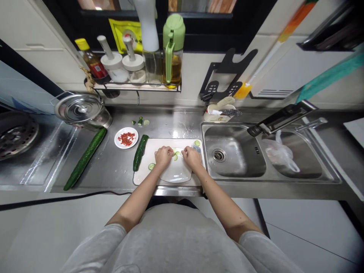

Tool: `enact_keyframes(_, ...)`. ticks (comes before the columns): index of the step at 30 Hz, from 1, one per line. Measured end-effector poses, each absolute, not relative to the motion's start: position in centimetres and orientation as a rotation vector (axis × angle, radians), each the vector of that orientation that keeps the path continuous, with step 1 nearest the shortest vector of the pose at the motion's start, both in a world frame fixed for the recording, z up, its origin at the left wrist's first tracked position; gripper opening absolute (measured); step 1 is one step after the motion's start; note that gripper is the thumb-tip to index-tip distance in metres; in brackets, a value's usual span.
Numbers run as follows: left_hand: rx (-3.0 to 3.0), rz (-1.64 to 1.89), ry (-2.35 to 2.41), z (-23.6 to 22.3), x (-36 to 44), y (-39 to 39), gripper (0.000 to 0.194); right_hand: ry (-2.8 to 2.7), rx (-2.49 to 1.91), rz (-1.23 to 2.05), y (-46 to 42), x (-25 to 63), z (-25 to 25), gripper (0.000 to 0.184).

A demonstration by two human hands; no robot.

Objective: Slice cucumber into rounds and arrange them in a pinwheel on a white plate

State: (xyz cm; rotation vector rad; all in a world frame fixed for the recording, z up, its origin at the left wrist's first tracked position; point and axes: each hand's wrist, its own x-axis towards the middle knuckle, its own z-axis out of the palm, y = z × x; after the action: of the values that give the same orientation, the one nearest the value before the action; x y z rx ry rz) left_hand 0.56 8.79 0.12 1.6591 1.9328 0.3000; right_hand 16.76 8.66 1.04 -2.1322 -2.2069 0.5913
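Left grip [163, 156]: bare hand, fingers curled, thumb and fingertips at the cucumber slices; whether a slice is pinched, cannot tell.
Right grip [192, 157]: bare hand, fingers likewise curled, tips just beside the same slices; clasp or mere touch, cannot tell.
Cucumber slices [177, 153]: small group, pale green with darker rims, between the two grips, at the far part of the plate.
Plate [176, 173]: white, glossy, beneath and between both grips, lying on the board.
Board [140, 178]: pale, rounded corners, under the plate, reaching out to either side of the grips.
Loose slice [151, 167]: on the board, left of the left grip.
Second loose slice [197, 143]: on the board, just beyond the right grip.
Shorter cucumber [140, 152]: dark green, left of the left grip, along the board's left edge.
Saucer [116, 142]: white, holding chopped red pieces [126, 138], farther left.
Long cucumber [85, 159]: farthest left of the left grip, on the bench [113, 172].
Sink [240, 151]: steel, right of the right grip.
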Motion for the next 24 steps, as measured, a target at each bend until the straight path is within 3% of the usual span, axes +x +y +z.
enact_keyframes(6,1.52,0.523,1.963,0.7,-4.5,5.9,0.018,-1.934,-2.052,0.63,5.5,19.6,1.3,0.032)
enact_keyframes(13,1.56,0.439,2.053,-0.3,-8.9,1.2,0.021,-1.737,-2.008,0.659,1.9,21.7,0.3,0.032)
enact_keyframes(24,1.649,0.303,2.084,-1.3,-8.9,-0.5,0.034,-1.736,-1.942,0.673,1.0,20.9,0.6,0.035)
